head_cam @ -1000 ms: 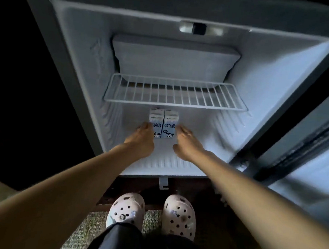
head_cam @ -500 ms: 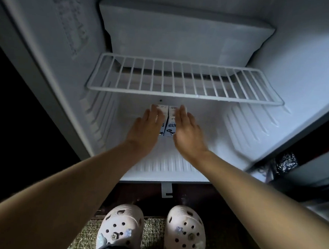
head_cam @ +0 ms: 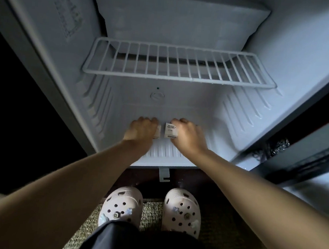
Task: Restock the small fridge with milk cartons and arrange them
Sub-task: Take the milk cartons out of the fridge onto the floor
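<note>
Two small white milk cartons stand side by side on the ribbed floor of the open fridge (head_cam: pixel 237 129). I see them from above, only their tops showing. My left hand (head_cam: pixel 141 130) curls over the left milk carton (head_cam: pixel 158 132) and hides most of it. My right hand (head_cam: pixel 188 136) curls over the right side of the right milk carton (head_cam: pixel 170 131), whose printed top shows. A narrow gap separates the two cartons.
A white wire shelf (head_cam: pixel 179 64) spans the fridge above the cartons, with the freezer box (head_cam: pixel 178 20) above it. The open fridge door (head_cam: pixel 313 154) stands at the right. My two pale clogs (head_cam: pixel 122 205) rest on a woven mat below.
The camera has moved closer and now looks down on the cartons. Both hands went from flat against the cartons' fronts to curled over their tops, and a gap opened between the cartons.
</note>
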